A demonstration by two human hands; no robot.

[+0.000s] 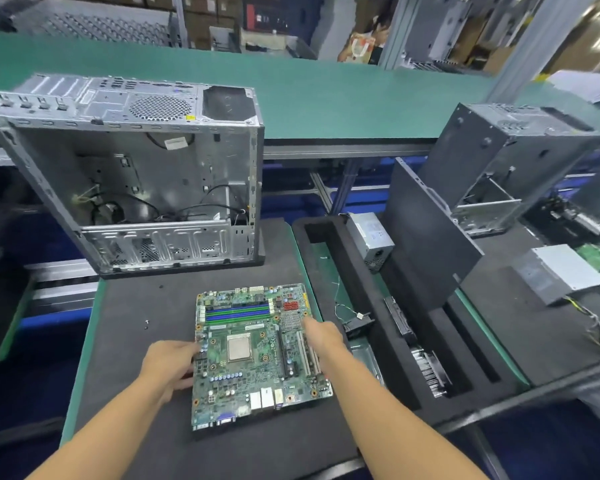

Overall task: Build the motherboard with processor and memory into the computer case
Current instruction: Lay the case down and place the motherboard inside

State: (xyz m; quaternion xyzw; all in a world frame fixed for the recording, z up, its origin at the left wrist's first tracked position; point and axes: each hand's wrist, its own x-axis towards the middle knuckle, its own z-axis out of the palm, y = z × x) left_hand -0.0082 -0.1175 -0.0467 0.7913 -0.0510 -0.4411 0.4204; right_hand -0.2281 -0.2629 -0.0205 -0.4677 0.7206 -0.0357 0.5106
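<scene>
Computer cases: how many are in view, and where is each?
2. An open silver case stands at left, behind the motherboard; a dark case stands at right, beyond the black foam tray. Others may be hidden in the blurred background.

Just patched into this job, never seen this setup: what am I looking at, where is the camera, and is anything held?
No machine here: a person works with bare hands, and the single picture comes from a camera on their head, looking forward and down. On the black mat lies the motherboard, flat, with the silver processor at its middle and blue and green memory slots beyond. The left hand grips the board's left edge; the right hand reaches over its right side, fingers straight. Behind it stands the open computer case, loose cables inside. To the right sit a silver power supply and a second case.
</scene>
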